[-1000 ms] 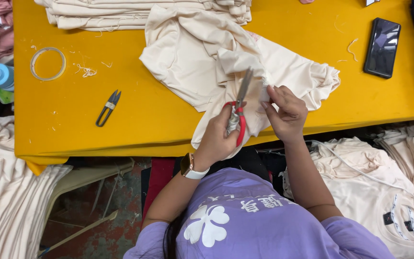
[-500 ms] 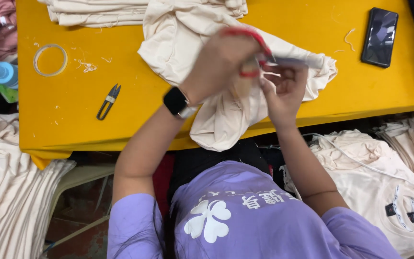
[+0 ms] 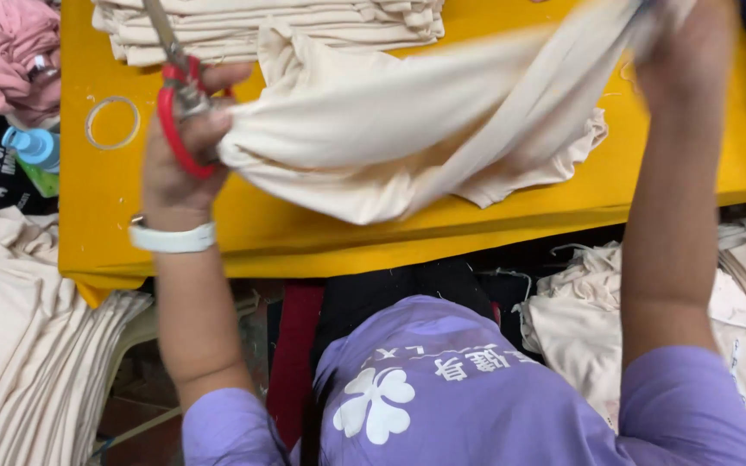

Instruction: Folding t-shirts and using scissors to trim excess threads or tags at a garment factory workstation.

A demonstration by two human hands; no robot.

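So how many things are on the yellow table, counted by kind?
Scissors with red handles, in the left hand: 1
Cream garment stretched between both hands: 1
Stack of folded cream garments: 1
Clear tape ring: 1
Total: 4
The right hand is blurred.

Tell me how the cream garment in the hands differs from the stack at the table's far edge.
The garment is stretched out and rumpled between both hands; the stack lies neatly folded, flat on the table. The garment is one piece; the stack holds several layers. Both are the same cream cloth.
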